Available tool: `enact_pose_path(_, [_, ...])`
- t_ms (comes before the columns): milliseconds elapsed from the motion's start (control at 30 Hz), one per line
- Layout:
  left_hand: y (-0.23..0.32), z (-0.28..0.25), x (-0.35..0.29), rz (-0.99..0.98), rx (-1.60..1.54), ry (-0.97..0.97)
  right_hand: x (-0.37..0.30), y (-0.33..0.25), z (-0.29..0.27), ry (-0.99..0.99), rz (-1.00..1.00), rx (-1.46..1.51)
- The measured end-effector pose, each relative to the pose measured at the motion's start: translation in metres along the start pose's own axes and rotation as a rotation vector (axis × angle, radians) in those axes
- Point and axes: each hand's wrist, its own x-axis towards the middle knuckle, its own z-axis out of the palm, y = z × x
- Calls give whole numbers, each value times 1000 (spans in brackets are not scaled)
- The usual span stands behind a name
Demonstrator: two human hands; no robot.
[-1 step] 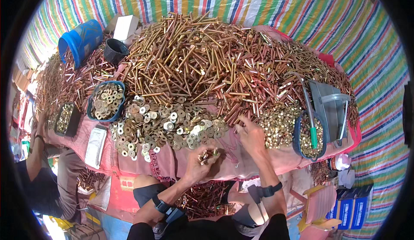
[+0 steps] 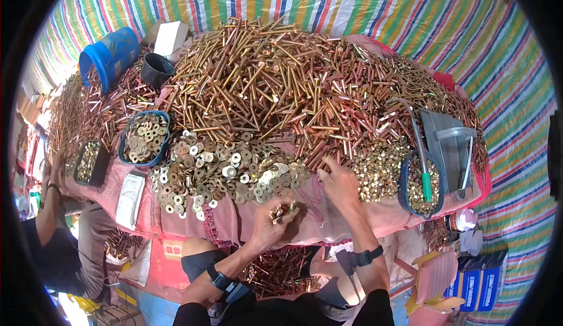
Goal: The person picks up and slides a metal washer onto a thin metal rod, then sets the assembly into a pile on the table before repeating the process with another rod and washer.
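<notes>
My left hand (image 2: 271, 221) is closed around several small brassy metal bolts (image 2: 277, 213), their ends showing between the fingers. It is just in front of a heap of flat round washers (image 2: 234, 167). To its right, my right hand (image 2: 342, 186) has thumb and index finger apart, with nothing visible between them. Its fingertips reach the near edge of a pile of copper-coloured metal tubes (image 2: 340, 124). Beside that hand lies a heap of small brassy nuts (image 2: 375, 176). Long golden bolts (image 2: 246, 80) are piled high behind both hands.
A blue basket (image 2: 121, 144) holds washers; another blue basket (image 2: 403, 188) holds nuts and a green-handled tool (image 2: 426, 186). A grey dustpan-like container (image 2: 446, 144), a blue bucket (image 2: 120, 50) and a black cup (image 2: 153, 74) stand around. A co-worker's arm (image 2: 48, 209) is at far left.
My right hand's fingertips have shifted slightly left beside the copper-coloured tubes. My left hand stays in place with the bolts.
</notes>
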Motion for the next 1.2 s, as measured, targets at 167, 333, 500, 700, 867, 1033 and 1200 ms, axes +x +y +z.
enact_pose_path(167, [1, -4, 1, 145, 45, -26, 6, -5, 3, -37, 64, -166])
enact_pose_path(333, [1, -1, 3, 178, 39, -8, 1, 11, 3, 68, 74, -235])
enact_pose_path(500, [-3, 1, 4, 179, 11, 27, 1, 18, 3, 15, 174, -188])
enact_pose_path(700, [-7, -3, 3, 260, 55, -7, 2, 9, -2, -93, 236, -221])
enact_pose_path(867, [-10, -8, 2, 190, 45, -69, 4, 3, 5, -90, 261, -97])
enact_pose_path(1033, [-11, -8, -2, 205, 48, -36, -8, 3, -6, -244, 433, 714])
enact_pose_path(1200, [-10, -5, -2, 51, -68, -27, -32, -17, -11, -333, 427, 937])
